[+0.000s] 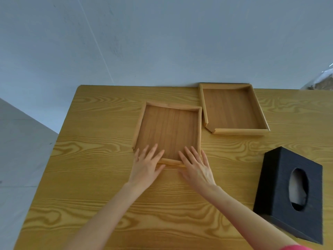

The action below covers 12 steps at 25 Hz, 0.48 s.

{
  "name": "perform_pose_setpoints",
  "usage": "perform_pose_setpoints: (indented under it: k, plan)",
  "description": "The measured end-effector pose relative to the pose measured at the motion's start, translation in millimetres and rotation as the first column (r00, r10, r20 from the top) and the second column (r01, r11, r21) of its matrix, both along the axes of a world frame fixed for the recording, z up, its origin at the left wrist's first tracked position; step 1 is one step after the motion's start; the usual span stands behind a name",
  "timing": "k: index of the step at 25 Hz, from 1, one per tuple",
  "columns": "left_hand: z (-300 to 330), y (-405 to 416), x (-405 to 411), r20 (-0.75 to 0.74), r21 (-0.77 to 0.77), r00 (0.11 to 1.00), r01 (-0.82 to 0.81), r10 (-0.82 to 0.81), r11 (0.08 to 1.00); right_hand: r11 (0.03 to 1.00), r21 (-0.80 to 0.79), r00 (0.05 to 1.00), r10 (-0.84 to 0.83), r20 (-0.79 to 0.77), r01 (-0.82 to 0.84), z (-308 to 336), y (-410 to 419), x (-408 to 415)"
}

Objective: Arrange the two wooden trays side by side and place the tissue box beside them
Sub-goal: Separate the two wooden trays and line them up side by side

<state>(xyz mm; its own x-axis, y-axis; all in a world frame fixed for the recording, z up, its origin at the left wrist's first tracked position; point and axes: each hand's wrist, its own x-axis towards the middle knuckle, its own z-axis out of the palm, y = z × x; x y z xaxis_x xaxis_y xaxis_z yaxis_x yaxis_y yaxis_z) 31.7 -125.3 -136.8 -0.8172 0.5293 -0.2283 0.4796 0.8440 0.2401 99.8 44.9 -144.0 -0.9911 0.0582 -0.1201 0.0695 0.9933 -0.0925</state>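
Observation:
Two shallow wooden trays lie on the wooden table. The nearer tray sits at the table's middle. My left hand and my right hand rest flat over its near rim, fingers spread and reaching inside. The second tray lies further back and to the right, against the wall, with a narrow gap between the two. A black tissue box with an oval opening stands at the right, near the table's right side, apart from both trays.
A pale wall runs along the table's far edge. The table's left edge drops to a grey floor. A clear plastic bag shows at the far right corner.

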Motion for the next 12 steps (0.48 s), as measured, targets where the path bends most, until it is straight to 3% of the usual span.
perform_pose_setpoints:
  k: [6, 12]
  plan:
    - [-7.8, 7.0, -3.6, -0.077, -0.056, 0.997, 0.007, -0.011, 0.998, 1.0, 0.007, 0.998, 0.01, -0.055, -0.01, -2.5, 10.4, -4.7]
    - [-2.6, 31.3, -30.7, 0.002, -0.049, 1.0, -0.03, 0.03, 0.998, 0.998, 0.059, 0.998, 0.013, -0.067, -0.009, -5.0, 28.0, -36.6]
